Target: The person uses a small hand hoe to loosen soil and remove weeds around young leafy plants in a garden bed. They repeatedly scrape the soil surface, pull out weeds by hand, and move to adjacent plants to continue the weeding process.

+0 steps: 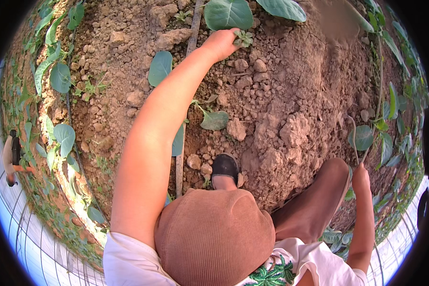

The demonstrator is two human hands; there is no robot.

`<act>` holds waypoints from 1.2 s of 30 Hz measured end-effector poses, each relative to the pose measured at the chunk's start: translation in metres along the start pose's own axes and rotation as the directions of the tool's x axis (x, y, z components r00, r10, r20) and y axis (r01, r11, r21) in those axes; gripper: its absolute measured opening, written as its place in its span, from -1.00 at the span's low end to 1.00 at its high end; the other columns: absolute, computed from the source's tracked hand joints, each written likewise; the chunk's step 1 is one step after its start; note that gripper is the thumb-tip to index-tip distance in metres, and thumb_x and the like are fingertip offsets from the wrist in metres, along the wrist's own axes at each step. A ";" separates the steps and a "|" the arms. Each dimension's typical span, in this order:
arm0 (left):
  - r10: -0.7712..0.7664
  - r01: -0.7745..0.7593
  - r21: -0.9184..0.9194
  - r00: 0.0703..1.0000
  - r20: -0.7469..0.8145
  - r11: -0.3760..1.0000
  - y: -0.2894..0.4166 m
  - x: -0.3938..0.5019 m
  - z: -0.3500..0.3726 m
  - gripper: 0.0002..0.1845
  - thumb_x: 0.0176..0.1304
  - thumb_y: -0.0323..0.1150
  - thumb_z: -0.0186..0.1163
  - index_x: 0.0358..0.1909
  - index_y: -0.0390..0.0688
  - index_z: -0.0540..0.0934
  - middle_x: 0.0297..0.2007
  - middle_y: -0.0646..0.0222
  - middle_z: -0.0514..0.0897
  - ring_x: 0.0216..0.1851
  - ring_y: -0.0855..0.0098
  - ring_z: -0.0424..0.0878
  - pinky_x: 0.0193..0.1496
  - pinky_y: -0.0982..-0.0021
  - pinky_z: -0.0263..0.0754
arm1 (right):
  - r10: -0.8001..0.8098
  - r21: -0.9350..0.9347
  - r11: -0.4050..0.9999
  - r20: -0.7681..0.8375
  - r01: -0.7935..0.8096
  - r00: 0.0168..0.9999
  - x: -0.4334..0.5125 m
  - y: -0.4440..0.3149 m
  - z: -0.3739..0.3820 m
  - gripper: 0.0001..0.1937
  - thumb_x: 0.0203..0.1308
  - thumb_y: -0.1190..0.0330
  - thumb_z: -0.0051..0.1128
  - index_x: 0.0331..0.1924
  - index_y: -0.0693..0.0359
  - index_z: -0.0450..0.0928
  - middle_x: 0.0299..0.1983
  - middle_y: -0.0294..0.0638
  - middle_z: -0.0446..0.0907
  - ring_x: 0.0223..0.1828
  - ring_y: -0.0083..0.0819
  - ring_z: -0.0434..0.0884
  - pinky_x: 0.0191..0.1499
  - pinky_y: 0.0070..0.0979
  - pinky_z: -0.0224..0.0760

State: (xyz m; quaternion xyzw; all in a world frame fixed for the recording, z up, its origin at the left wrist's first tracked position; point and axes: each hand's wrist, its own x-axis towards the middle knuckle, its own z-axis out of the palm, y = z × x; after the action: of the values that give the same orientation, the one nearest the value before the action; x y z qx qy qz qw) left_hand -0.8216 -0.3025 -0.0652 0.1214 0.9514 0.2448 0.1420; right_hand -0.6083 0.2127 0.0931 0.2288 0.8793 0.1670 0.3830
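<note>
My left hand reaches far forward over the soil, its fingers closed around a small leafy weed. Just beyond it spreads a broad blue-green leaf of a brassica-like plant. Low at the right, my right hand grips a thin hooked rod, seemingly a hand tool. The rod's curved end lies near a round leaf; whether it carries a blade I cannot tell.
A drip irrigation tape runs along the row beside my shoe. A small plant grows ahead of it among soil clods. Rows of leafy plants stand on both sides. Another person is at far left.
</note>
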 end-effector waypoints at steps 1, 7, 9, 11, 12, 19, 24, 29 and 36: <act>-0.050 0.049 -0.145 0.999 -0.002 0.988 -0.001 -0.001 0.000 -0.58 0.18 -0.31 0.22 0.07 -0.13 0.41 -0.27 0.24 0.64 -0.29 0.26 0.60 -0.23 0.32 0.53 | -0.006 0.007 1.000 0.000 0.006 1.000 0.001 0.001 0.001 -0.80 0.32 0.37 -0.26 -0.12 0.32 0.32 -0.23 0.24 0.55 -0.15 0.15 0.55 -0.18 -0.06 0.44; -0.156 0.137 -0.555 0.988 0.014 0.821 -0.008 -0.011 -0.005 -0.60 0.21 -0.33 0.18 0.04 -0.24 0.40 -0.26 0.25 0.64 -0.44 0.42 0.63 -0.38 0.41 0.58 | -0.046 -0.047 0.998 -0.050 0.044 0.998 0.003 0.004 0.002 -0.81 0.27 0.42 -0.20 -0.14 0.36 0.34 -0.32 0.23 0.56 -0.23 0.15 0.56 -0.26 -0.06 0.47; -0.193 0.111 -0.606 0.978 -0.073 0.788 -0.014 -0.015 -0.010 -0.69 0.20 -0.32 0.20 -0.05 -0.24 0.51 -0.28 0.30 0.65 -0.39 0.48 0.63 -0.40 0.43 0.60 | -0.052 -0.041 0.998 -0.042 0.050 0.998 0.004 0.005 0.003 -0.83 0.28 0.43 -0.21 -0.15 0.36 0.34 -0.31 0.22 0.56 -0.21 0.15 0.56 -0.25 -0.06 0.46; -0.192 0.046 -0.669 0.970 -0.146 0.741 -0.024 -0.023 -0.023 -0.72 0.19 -0.31 0.21 -0.10 -0.22 0.55 -0.30 0.34 0.66 -0.36 0.51 0.62 -0.38 0.44 0.60 | -0.061 -0.033 0.998 -0.039 0.060 0.997 0.006 0.008 0.005 -0.85 0.29 0.43 -0.23 -0.19 0.34 0.32 -0.29 0.23 0.56 -0.19 0.15 0.56 -0.23 -0.06 0.44; -0.176 0.028 -0.680 0.973 -0.150 0.732 -0.031 -0.028 -0.033 -0.71 0.18 -0.30 0.23 -0.10 -0.22 0.55 -0.31 0.36 0.66 -0.34 0.50 0.63 -0.37 0.45 0.60 | -0.079 -0.020 0.997 -0.047 0.078 0.996 0.007 0.009 0.006 -0.85 0.29 0.43 -0.23 -0.20 0.35 0.32 -0.30 0.23 0.56 -0.20 0.15 0.56 -0.23 -0.05 0.44; -0.305 0.704 0.402 0.650 -0.695 0.585 -0.067 -0.097 -0.119 -0.53 0.11 0.01 0.21 -0.28 -0.28 0.60 -0.48 0.15 0.65 -0.35 0.20 0.65 -0.27 0.21 0.55 | -0.078 0.017 0.997 -0.034 0.079 0.996 0.012 0.016 0.011 -0.82 0.30 0.40 -0.28 -0.18 0.35 0.32 -0.28 0.25 0.55 -0.18 0.18 0.54 -0.21 -0.04 0.42; -0.299 0.374 0.368 0.922 -0.245 0.851 -0.002 -0.105 -0.115 -0.70 0.18 -0.13 0.15 -0.23 -0.16 0.60 -0.37 0.22 0.65 -0.25 0.22 0.62 -0.14 0.24 0.50 | -0.077 0.024 0.997 -0.036 0.078 0.996 0.010 0.012 0.006 -0.79 0.30 0.39 -0.29 -0.14 0.36 0.33 -0.27 0.24 0.55 -0.17 0.17 0.53 -0.20 -0.05 0.42; 0.071 -0.154 0.137 0.878 0.474 0.979 0.054 -0.124 -0.040 -0.89 0.08 -0.45 0.14 -0.37 -0.20 0.62 -0.42 0.13 0.65 -0.34 0.13 0.61 -0.21 0.20 0.50 | -0.087 -0.017 0.996 -0.044 0.086 0.995 0.007 0.010 0.005 -0.79 0.31 0.39 -0.31 -0.14 0.36 0.32 -0.26 0.24 0.55 -0.16 0.17 0.54 -0.20 -0.05 0.43; -0.052 -0.185 0.461 0.888 0.456 0.868 0.042 -0.158 0.011 -0.95 -0.10 -0.50 0.18 -0.53 -0.18 0.60 -0.51 0.28 0.66 -0.41 0.27 0.66 -0.41 0.29 0.56 | -0.088 0.014 0.996 -0.052 0.089 0.995 0.013 0.014 0.012 -0.78 0.30 0.41 -0.28 -0.11 0.37 0.35 -0.27 0.25 0.55 -0.17 0.15 0.54 -0.23 -0.06 0.41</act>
State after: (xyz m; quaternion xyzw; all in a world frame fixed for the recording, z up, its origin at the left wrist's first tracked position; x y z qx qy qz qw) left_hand -0.6639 -0.3096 -0.0201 0.2409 0.9170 -0.0357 0.3159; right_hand -0.6028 0.2325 0.0840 0.1883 0.8995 0.1483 0.3653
